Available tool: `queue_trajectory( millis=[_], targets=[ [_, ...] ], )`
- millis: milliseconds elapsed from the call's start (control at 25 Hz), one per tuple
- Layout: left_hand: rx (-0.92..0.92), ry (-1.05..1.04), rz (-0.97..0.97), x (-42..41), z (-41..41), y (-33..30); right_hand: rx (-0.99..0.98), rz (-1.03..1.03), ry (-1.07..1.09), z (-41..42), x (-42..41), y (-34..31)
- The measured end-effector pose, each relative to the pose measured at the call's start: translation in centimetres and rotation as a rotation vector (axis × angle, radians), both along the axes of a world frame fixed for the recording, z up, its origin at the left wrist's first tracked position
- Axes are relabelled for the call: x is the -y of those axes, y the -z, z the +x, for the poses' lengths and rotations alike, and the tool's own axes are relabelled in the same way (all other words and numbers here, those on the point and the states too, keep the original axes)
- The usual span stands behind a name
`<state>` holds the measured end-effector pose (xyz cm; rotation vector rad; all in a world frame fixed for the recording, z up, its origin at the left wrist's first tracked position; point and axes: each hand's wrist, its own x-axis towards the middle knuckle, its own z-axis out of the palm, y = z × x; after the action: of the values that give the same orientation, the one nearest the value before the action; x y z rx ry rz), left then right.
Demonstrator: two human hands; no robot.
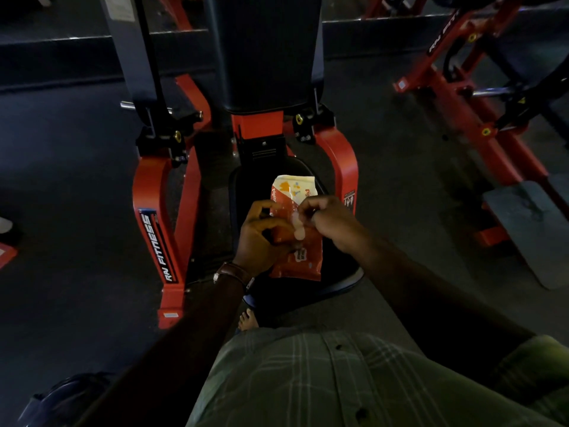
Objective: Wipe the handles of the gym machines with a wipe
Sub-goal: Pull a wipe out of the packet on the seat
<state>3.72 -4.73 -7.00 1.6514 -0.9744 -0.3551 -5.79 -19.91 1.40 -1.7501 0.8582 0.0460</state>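
Observation:
An orange and white pack of wipes (294,192) lies over the black seat (338,282) of a red gym machine (154,211). My left hand (261,235) grips the pack from its left side, a brown watch on the wrist. My right hand (326,217) pinches a small pale tab or wipe end (298,224) at the middle of the pack. The machine's handles are not visible in this view.
A tall black back pad (264,50) rises behind the seat. A second red machine (462,97) with a grey foot plate (535,229) stands to the right. Dark rubber floor lies on both sides. My bare toes (248,318) show below the seat.

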Motion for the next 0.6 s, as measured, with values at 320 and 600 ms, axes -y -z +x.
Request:
queue_trajectory(
  millis=[320, 600],
  targets=[
    [-0.152, 0.038, 0.162, 0.4, 0.7, -1.1, 0.275, 0.454, 0.258, -0.1, 1.1, -2.4],
    [0.264, -0.193, 0.088, -0.2, -0.2, -1.1, 0.615, 0.765, 0.393, -1.0, 4.1, -5.2]
  ],
)
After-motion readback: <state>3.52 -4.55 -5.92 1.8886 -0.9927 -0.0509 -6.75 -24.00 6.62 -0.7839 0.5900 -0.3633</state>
